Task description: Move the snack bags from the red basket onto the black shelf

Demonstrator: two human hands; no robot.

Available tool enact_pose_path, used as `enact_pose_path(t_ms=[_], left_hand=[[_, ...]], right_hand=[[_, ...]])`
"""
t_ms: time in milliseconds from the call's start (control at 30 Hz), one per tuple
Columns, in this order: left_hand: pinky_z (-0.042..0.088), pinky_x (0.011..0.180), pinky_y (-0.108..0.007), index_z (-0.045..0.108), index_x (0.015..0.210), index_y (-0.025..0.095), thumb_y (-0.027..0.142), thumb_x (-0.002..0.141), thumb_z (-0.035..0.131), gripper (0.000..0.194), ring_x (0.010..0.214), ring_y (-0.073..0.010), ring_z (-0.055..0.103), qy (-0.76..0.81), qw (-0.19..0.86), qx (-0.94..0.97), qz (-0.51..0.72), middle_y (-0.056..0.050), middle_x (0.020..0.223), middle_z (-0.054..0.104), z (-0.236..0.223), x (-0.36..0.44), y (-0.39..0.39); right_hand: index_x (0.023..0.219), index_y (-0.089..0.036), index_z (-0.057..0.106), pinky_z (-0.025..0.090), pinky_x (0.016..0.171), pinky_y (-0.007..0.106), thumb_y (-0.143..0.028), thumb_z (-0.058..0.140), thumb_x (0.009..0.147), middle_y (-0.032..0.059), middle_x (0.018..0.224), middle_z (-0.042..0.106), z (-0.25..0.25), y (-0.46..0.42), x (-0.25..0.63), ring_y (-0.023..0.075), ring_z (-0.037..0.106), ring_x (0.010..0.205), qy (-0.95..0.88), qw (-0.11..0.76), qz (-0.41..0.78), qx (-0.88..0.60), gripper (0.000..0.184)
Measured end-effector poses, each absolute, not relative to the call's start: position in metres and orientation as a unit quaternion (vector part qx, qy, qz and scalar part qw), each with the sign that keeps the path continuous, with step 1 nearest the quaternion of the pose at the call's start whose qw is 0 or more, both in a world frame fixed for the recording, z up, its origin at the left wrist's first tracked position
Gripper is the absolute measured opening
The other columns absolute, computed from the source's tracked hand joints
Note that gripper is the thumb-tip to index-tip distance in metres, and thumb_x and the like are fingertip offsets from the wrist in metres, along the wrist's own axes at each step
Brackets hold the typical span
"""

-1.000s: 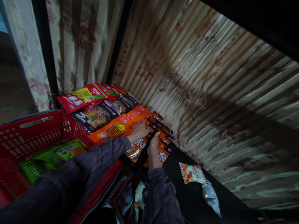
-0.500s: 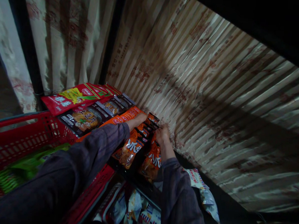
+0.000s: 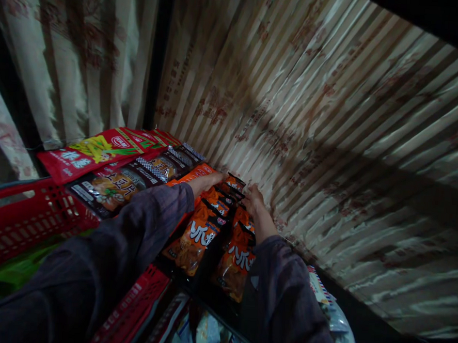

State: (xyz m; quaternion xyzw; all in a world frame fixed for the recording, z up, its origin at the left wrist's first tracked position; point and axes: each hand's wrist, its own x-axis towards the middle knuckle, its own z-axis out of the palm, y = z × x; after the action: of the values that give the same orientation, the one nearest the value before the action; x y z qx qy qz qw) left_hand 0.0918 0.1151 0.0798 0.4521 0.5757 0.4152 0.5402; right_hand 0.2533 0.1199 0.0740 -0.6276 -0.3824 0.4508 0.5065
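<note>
Orange-and-black snack bags stand in two rows in front of me, a left row (image 3: pixel 199 234) and a right row (image 3: pixel 238 255). My left hand (image 3: pixel 214 179) is at the far end of the left row, its fingers closed at the left edge of a rearmost orange snack bag (image 3: pixel 235 184); its fingertips are partly hidden. Across from it, my right hand (image 3: pixel 255 199) is over the far end of the right row, close to that bag's right side. Its fingers are stretched and slightly apart, with nothing visible in them.
Dark potato-chip bags (image 3: pixel 115 185) and red snack bags (image 3: pixel 94 150) lie to the left. A red basket (image 3: pixel 28 216) holds green packets (image 3: pixel 17 270). White packets (image 3: pixel 207 333) are at the bottom, others (image 3: pixel 337 312) at right. A pleated curtain (image 3: pixel 279 107) hangs close behind.
My right hand has loosened and drawn slightly away from the rearmost bag. My left hand stays almost in place. The view has shifted, bringing the right row's bags more into sight.
</note>
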Motion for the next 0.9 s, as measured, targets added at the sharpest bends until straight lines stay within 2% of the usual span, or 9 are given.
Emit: enact_pose_path(t_ms=[100, 233, 367, 433, 567, 700, 900], left_hand=[[0.057, 0.063, -0.033, 0.071, 0.097, 0.017, 0.048, 0.093, 0.05, 0.037, 0.073, -0.0254, 0.07, 0.525, 0.631, 0.43, 0.376, -0.006, 0.064, 0.071, 0.08, 0.089, 0.12], [0.055, 0.061, -0.031, 0.071, 0.095, 0.017, 0.048, 0.092, 0.052, 0.037, 0.071, -0.0238, 0.07, 0.568, 0.583, 0.434, 0.386, -0.007, 0.066, 0.071, 0.079, 0.087, 0.128], [0.054, 0.06, -0.03, 0.07, 0.094, 0.017, 0.048, 0.089, 0.057, 0.035, 0.071, -0.023, 0.069, 0.589, 0.555, 0.436, 0.394, -0.007, 0.071, 0.072, 0.074, 0.086, 0.136], [0.054, 0.059, -0.03, 0.07, 0.093, 0.016, 0.047, 0.089, 0.058, 0.034, 0.069, -0.0218, 0.068, 0.589, 0.552, 0.437, 0.397, -0.007, 0.073, 0.072, 0.072, 0.086, 0.137], [0.054, 0.06, -0.028, 0.069, 0.09, 0.015, 0.039, 0.09, 0.057, 0.027, 0.066, -0.019, 0.067, 0.59, 0.547, 0.438, 0.401, -0.006, 0.074, 0.071, 0.069, 0.085, 0.137], [0.054, 0.061, -0.029, 0.068, 0.089, 0.015, 0.035, 0.091, 0.056, 0.024, 0.068, -0.02, 0.068, 0.591, 0.551, 0.435, 0.398, -0.006, 0.072, 0.071, 0.065, 0.086, 0.137], [0.055, 0.058, -0.03, 0.068, 0.09, 0.014, 0.032, 0.092, 0.052, 0.024, 0.067, -0.0211, 0.068, 0.569, 0.576, 0.41, 0.42, -0.006, 0.071, 0.071, 0.063, 0.086, 0.137]], right_hand=[[0.096, -0.021, 0.062, 0.054, 0.069, 0.029, -0.048, 0.034, 0.098, 0.0036, 0.078, 0.068, 0.076, 0.12, 0.255, 0.0164, 0.065, 0.068, -0.38, 0.497, 0.459, -0.631, 0.039], [0.103, -0.02, 0.063, 0.054, 0.081, 0.032, -0.048, 0.034, 0.098, 0.0059, 0.087, 0.071, 0.075, 0.12, 0.265, 0.0185, 0.067, 0.082, -0.397, 0.477, 0.483, -0.617, 0.041], [0.102, -0.02, 0.065, 0.052, 0.086, 0.031, -0.048, 0.036, 0.098, 0.0057, 0.09, 0.071, 0.073, 0.122, 0.269, 0.0182, 0.067, 0.087, -0.405, 0.478, 0.475, -0.618, 0.041], [0.098, -0.02, 0.066, 0.052, 0.082, 0.03, -0.047, 0.036, 0.098, 0.0054, 0.085, 0.071, 0.073, 0.124, 0.266, 0.0184, 0.066, 0.084, -0.414, 0.482, 0.454, -0.624, 0.04], [0.095, -0.021, 0.065, 0.053, 0.068, 0.03, -0.049, 0.035, 0.099, 0.0014, 0.067, 0.066, 0.072, 0.127, 0.26, 0.0179, 0.062, 0.064, -0.415, 0.465, 0.462, -0.63, 0.041], [0.098, -0.02, 0.064, 0.051, 0.063, 0.029, -0.052, 0.032, 0.099, 0.0016, 0.069, 0.067, 0.072, 0.13, 0.258, 0.0152, 0.058, 0.055, -0.4, 0.434, 0.524, -0.614, 0.045], [0.1, -0.019, 0.063, 0.052, 0.061, 0.031, -0.053, 0.028, 0.1, 0.0031, 0.068, 0.067, 0.075, 0.132, 0.257, 0.0163, 0.059, 0.054, -0.403, 0.424, 0.523, -0.619, 0.049]])
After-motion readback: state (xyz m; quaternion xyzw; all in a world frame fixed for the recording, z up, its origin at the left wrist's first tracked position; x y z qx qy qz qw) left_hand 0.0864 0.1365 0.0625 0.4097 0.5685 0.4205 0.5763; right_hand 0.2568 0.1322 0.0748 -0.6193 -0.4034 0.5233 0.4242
